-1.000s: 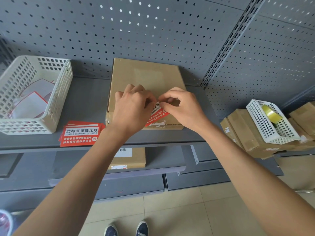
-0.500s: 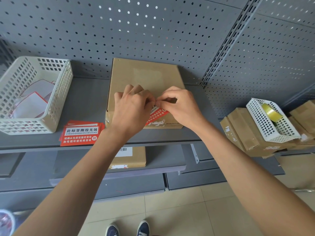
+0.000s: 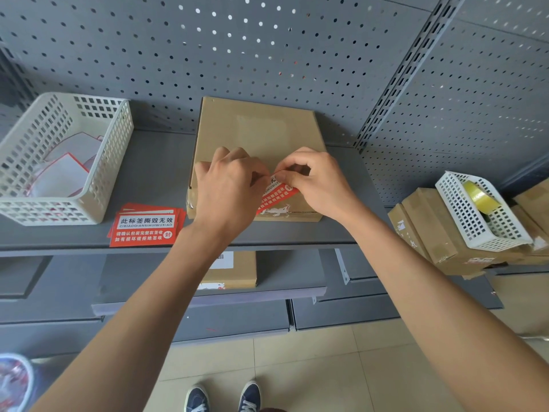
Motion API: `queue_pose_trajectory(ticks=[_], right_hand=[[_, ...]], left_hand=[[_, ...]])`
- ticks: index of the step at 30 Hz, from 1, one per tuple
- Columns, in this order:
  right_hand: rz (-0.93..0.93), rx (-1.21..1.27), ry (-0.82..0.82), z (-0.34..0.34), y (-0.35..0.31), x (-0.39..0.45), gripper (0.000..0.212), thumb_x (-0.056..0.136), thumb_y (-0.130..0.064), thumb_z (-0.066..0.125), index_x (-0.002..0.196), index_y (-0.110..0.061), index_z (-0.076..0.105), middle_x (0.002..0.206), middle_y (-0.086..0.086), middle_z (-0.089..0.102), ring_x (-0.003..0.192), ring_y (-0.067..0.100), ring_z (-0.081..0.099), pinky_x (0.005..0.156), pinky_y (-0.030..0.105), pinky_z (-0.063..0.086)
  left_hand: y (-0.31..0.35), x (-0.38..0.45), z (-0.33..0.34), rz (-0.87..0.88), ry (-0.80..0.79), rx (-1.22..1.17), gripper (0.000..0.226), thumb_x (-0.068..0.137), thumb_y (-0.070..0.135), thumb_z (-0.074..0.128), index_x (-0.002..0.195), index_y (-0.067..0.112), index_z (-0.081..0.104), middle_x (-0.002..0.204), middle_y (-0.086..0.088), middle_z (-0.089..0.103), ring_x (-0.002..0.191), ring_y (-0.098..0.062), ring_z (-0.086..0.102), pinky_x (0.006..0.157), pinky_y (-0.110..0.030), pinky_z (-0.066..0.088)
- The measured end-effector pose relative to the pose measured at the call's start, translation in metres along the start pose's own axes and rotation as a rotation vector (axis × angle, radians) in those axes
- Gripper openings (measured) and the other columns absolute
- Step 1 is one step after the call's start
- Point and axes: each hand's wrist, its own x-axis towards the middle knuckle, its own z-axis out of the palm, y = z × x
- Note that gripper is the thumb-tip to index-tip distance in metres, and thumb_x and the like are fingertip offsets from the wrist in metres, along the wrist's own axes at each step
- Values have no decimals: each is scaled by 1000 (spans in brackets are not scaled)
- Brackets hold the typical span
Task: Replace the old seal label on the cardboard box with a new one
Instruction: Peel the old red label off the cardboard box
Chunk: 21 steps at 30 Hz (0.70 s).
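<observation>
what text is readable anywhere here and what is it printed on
"此标签撕毁无效" and "CIBIAOQIANSIHUIWUXIAO": white panel on the top red seal label of the stack lying on the grey shelf.
Two white lines below, same label: too small to read surely.
Red seal label on the brown cardboard box: partly hidden by both hands, unreadable.
Barcode sticker on the lower cardboard box: too small.

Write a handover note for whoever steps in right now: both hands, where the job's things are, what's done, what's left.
Left hand: on the brown cardboard box, fingertips pinching at the top edge of the red and white seal label.
Right hand: thumb and forefinger pinching the same edge.
Box lies flat on the grey metal shelf; the label sits across its front edge.
Stack of new red seal labels lies on the shelf left of the box, untouched.
Done: a corner of the old label looks lifted.
Left: peel it off, stick on a new one.
</observation>
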Motion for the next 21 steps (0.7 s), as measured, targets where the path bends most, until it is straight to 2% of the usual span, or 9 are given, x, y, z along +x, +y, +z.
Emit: queue_pose_trajectory(ticks=[4, 6, 8, 11, 15, 21], right_hand=[[-24, 22, -23, -1, -1, -2, 16, 87, -10, 76, 100, -17, 77, 89, -5, 67, 79, 8, 58, 72, 23, 52], [-50, -6, -53, -2, -2, -2, 22, 87, -12, 75, 106, -21, 76, 96, -5, 68, 83, 4, 59, 79, 21, 51], [-65, -61, -71, -1, -2, -2, 15, 87, -16, 75, 99, -24, 78, 97, -8, 65, 89, 6, 62, 85, 24, 51], [-45, -61, -58, 0, -3, 2, 11, 87, -14, 76, 90, -23, 80, 93, -8, 65, 87, 11, 63, 82, 30, 53], [-37, -43, -70, 1, -4, 1, 14, 88, -12, 75, 86, -26, 78, 92, -11, 65, 86, 8, 62, 80, 21, 48], [-34, -27, -96, 1, -3, 3, 18, 90, -12, 74, 84, -28, 75, 91, -10, 63, 82, 6, 59, 78, 24, 48]], left_hand=[[3, 0, 5, -5, -12, 58, 19, 100, 26, 56, 98, 21, 74, 103, -1, 68, 104, -30, 53, 81, -39, 26], [3, -1, 6, -4, -19, 73, 18, 101, 27, 56, 101, 20, 73, 103, -2, 68, 105, -31, 53, 80, -39, 25], [3, -2, 6, 3, -26, 74, 18, 102, 26, 56, 102, 18, 72, 103, -3, 69, 104, -31, 53, 80, -38, 24], [2, -2, 4, 20, -20, 51, 17, 101, 27, 59, 100, 18, 74, 101, -3, 70, 101, -32, 55, 80, -38, 27], [-6, -8, -2, 40, 11, 32, 18, 96, 36, 67, 101, 22, 76, 95, -1, 70, 98, -31, 56, 82, -42, 35], [-12, -12, -6, 49, 41, 20, 7, 93, 26, 72, 91, 24, 78, 92, -1, 69, 91, -31, 55, 76, -39, 30]])
